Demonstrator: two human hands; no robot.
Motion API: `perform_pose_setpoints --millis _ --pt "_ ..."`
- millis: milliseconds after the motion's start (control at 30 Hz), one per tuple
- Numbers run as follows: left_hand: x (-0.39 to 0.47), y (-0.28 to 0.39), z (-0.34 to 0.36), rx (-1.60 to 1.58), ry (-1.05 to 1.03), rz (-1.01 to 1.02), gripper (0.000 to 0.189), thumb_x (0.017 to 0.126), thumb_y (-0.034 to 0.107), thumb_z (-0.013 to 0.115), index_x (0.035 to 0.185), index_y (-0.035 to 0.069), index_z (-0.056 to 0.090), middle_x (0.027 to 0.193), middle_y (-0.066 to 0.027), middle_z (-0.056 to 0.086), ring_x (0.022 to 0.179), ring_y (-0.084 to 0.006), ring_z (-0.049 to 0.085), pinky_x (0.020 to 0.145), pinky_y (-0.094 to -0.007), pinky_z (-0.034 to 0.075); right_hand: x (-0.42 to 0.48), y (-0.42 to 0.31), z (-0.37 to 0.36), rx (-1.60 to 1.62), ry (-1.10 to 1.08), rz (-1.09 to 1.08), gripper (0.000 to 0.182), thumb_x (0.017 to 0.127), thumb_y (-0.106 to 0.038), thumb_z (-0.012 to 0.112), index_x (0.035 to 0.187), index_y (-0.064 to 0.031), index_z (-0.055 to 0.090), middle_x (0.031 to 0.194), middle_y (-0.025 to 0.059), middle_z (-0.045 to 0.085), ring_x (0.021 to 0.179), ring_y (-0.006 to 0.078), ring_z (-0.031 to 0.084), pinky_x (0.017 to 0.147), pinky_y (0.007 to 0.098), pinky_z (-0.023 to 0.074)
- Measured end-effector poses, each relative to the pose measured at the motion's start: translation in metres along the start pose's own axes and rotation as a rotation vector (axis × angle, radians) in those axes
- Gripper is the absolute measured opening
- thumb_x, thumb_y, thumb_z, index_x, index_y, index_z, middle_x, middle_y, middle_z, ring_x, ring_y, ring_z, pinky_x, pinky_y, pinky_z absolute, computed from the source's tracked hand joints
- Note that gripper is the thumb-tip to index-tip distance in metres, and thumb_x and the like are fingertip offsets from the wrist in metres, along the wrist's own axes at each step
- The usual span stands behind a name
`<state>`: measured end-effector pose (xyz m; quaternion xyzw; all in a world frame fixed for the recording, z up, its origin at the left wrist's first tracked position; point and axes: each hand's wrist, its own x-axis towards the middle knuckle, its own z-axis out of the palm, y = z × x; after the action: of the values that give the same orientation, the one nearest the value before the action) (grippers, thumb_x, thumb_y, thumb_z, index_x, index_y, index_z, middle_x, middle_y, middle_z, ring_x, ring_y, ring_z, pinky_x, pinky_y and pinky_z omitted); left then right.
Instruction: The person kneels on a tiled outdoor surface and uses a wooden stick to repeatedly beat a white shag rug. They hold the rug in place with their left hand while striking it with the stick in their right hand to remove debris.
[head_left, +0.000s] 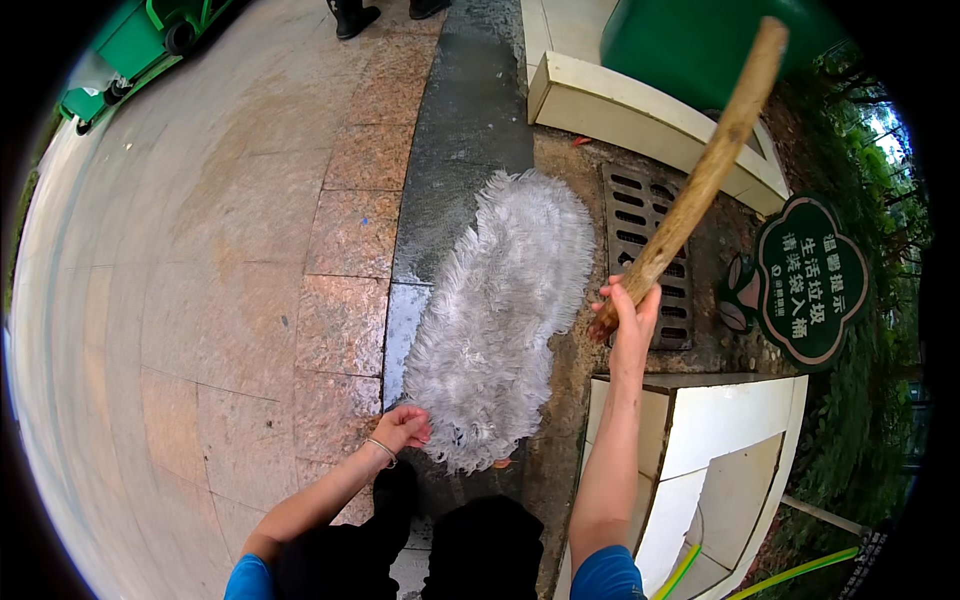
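A grey, shaggy rug (502, 322) lies spread over wet dark paving in front of me. My left hand (405, 427) pinches its near left edge with bent fingers. In my right hand (634, 311) is a thick, slightly curved wooden stick (701, 184), gripped close to its lower end. The stick slants up and to the right, over a metal drain grate (649, 255) in the ground. My legs in dark trousers (484, 551) are just behind the rug's near end.
To the right, a white tiled block (739, 405) with an opening stands beside a green sign (810, 281) bearing writing. Beyond are a low tiled ledge (637, 120) and a green bin (675, 45). Another person's dark boots (352, 19) and green wheeled carts (127, 45) are at the far side.
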<state>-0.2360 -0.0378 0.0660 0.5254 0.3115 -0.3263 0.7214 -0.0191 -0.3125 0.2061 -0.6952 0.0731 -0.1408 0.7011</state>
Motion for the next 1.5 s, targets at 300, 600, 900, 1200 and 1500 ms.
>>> perform_pose_setpoints --millis 300,600,900,1200,1500 --pt "0.003 -0.002 -0.009 0.05 -0.023 0.037 0.019 0.089 0.021 0.056 0.101 0.006 0.054 0.085 -0.0054 0.062 0.072 -0.0145 0.062 0.063 -0.026 0.05 -0.058 0.185 -0.022 -0.871 -0.205 0.482 0.04 0.084 -0.033 0.057 0.108 -0.0026 0.048 0.077 0.0139 0.059 0.069 0.025 0.06 0.062 0.0376 0.0488" --pt "-0.002 -0.002 -0.002 -0.025 0.009 -0.025 0.019 0.089 0.021 0.056 0.1 0.005 0.054 0.084 -0.0057 0.062 0.071 -0.0141 0.061 0.062 -0.0265 0.05 0.003 0.0 0.058 -0.093 0.192 -0.036 0.027 0.09 -0.029 0.051 0.093 -0.0027 0.045 0.062 0.0025 0.049 0.047 0.0088 0.048 0.04 0.0234 0.0389" --pt "0.004 -0.017 -0.016 -0.028 0.013 -0.02 0.021 0.089 0.023 0.056 0.1 0.006 0.054 0.085 -0.0064 0.064 0.071 -0.0144 0.062 0.062 -0.0269 0.051 -0.06 0.071 0.05 -0.063 -0.126 0.696 0.038 0.088 -0.037 0.051 0.095 -0.0003 0.046 0.061 0.0033 0.05 0.045 0.0127 0.05 0.039 0.0255 0.0407" --pt "0.0 0.006 -0.005 -0.001 -0.009 0.038 0.022 0.09 0.025 0.055 0.103 0.007 0.054 0.088 -0.0059 0.063 0.074 -0.0146 0.063 0.065 -0.0275 0.051 -0.078 0.096 0.073 -0.055 0.204 0.122 0.032 0.088 -0.023 0.051 0.106 0.0021 0.044 0.061 0.0074 0.054 0.047 0.0134 0.051 0.042 0.0265 0.0413" --pt "-0.007 -0.008 -0.028 -0.052 0.069 -0.013 0.021 0.09 0.024 0.055 0.103 0.006 0.054 0.088 -0.0075 0.064 0.074 -0.0153 0.063 0.065 -0.0268 0.052 -0.047 0.017 0.073 -0.064 -0.031 0.293 0.027 0.087 -0.025 0.054 0.095 -0.0004 0.045 0.061 0.0035 0.051 0.046 0.0106 0.049 0.042 0.0248 0.0428"
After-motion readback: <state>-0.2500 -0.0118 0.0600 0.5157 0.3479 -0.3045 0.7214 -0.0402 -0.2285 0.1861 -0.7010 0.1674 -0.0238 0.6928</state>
